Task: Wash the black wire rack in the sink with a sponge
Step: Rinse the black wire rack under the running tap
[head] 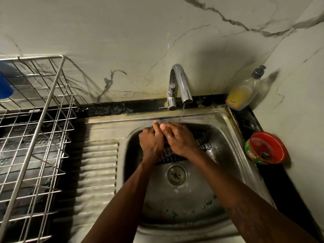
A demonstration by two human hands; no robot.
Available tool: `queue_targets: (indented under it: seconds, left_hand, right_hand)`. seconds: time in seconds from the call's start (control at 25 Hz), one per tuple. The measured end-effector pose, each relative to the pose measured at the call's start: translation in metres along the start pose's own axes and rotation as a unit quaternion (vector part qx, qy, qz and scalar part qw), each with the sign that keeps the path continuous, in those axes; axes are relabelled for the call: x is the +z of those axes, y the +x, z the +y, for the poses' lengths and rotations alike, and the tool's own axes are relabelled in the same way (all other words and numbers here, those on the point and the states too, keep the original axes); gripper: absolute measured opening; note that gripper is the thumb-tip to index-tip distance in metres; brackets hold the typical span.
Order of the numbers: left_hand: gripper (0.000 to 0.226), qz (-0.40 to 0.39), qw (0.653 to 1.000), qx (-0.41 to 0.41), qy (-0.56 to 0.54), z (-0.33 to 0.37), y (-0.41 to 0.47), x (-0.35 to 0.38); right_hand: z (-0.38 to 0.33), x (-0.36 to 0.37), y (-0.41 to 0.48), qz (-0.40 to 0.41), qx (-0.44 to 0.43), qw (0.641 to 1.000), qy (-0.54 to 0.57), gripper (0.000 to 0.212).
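The black wire rack (204,143) lies tilted in the steel sink (226,130), at the back of the basin above the drain. My left hand (151,142) grips the rack's left part with curled fingers, thumb pointing up. Right beside it, my right hand (179,140) is wet and lies over the middle of the rack, fingers bent over its far rim and thumb against the left thumb. A thin stream of water falls from the tap (181,83) just behind my right fingers. No sponge shows; the hands hide much of the rack.
A steel dish-drying basket (43,120) holding a blue object (5,86) stands on the left, next to the ribbed drainboard (98,169). A soap pump bottle (242,92) and a red tub (266,148) sit at the sink's right. The drain (176,174) is open; green bits lie in the basin.
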State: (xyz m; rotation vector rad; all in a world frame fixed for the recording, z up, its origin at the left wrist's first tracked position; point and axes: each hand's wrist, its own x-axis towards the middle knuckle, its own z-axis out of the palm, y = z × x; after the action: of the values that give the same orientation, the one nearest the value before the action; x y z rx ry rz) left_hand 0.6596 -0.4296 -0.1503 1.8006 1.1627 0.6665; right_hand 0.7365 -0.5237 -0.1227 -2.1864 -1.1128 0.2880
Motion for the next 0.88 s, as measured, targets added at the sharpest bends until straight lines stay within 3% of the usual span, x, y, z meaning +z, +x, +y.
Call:
queue_targets:
  seconds: [0.12,0.16,0.24,0.32,0.4,0.44,0.56,0.64,0.76,0.8,0.88]
  left_hand:
    - [0.057,-0.032,0.999,-0.001,-0.009,0.009,0.002,-0.004]
    - [0.056,-0.036,0.999,0.002,-0.009,0.014,0.002,-0.004]
    - [0.051,-0.040,0.998,-0.024,-0.035,0.012,0.006,-0.002]
    - [0.049,-0.030,0.996,-0.048,-0.074,0.006,0.009,-0.003]
    - [0.050,-0.025,0.995,-0.052,-0.081,-0.003,0.009,-0.001]
    - [0.050,-0.023,0.994,-0.055,-0.088,-0.004,0.009,-0.001]
    - [0.053,-0.004,0.994,-0.070,-0.079,-0.005,0.010,-0.004]
    - [0.051,-0.016,0.994,-0.054,-0.089,-0.007,0.012,-0.004]
    - [0.047,-0.030,0.992,-0.059,-0.105,-0.004,0.016,0.001]
    - [0.047,-0.033,0.991,-0.062,-0.116,0.003,0.016,-0.001]
    - [0.046,-0.022,0.991,-0.054,-0.119,0.009,0.017,-0.003]
  right_hand:
    - [0.053,-0.009,-0.001,0.004,0.225,0.974,0.011,0.074]
    - [0.062,-0.005,0.004,0.018,0.262,0.965,0.014,0.078]
    - [0.045,0.006,0.011,0.025,0.240,0.970,-0.006,0.079]
    - [0.006,0.022,0.013,0.020,0.107,0.993,-0.040,0.071]
    - [-0.018,0.022,0.013,0.021,0.028,0.998,-0.058,0.062]
    - [-0.015,0.019,0.018,0.001,0.026,0.998,-0.060,0.063]
    - [0.026,0.004,0.027,-0.062,0.124,0.986,-0.089,0.071]
    - [0.057,-0.011,0.026,-0.058,0.192,0.972,-0.125,0.074]
    - [0.069,-0.012,0.032,-0.038,0.227,0.968,-0.096,0.071]
    - [0.055,-0.005,0.035,-0.043,0.222,0.969,-0.099,0.069]
    - [0.014,0.016,0.039,-0.034,0.118,0.987,-0.101,0.067]
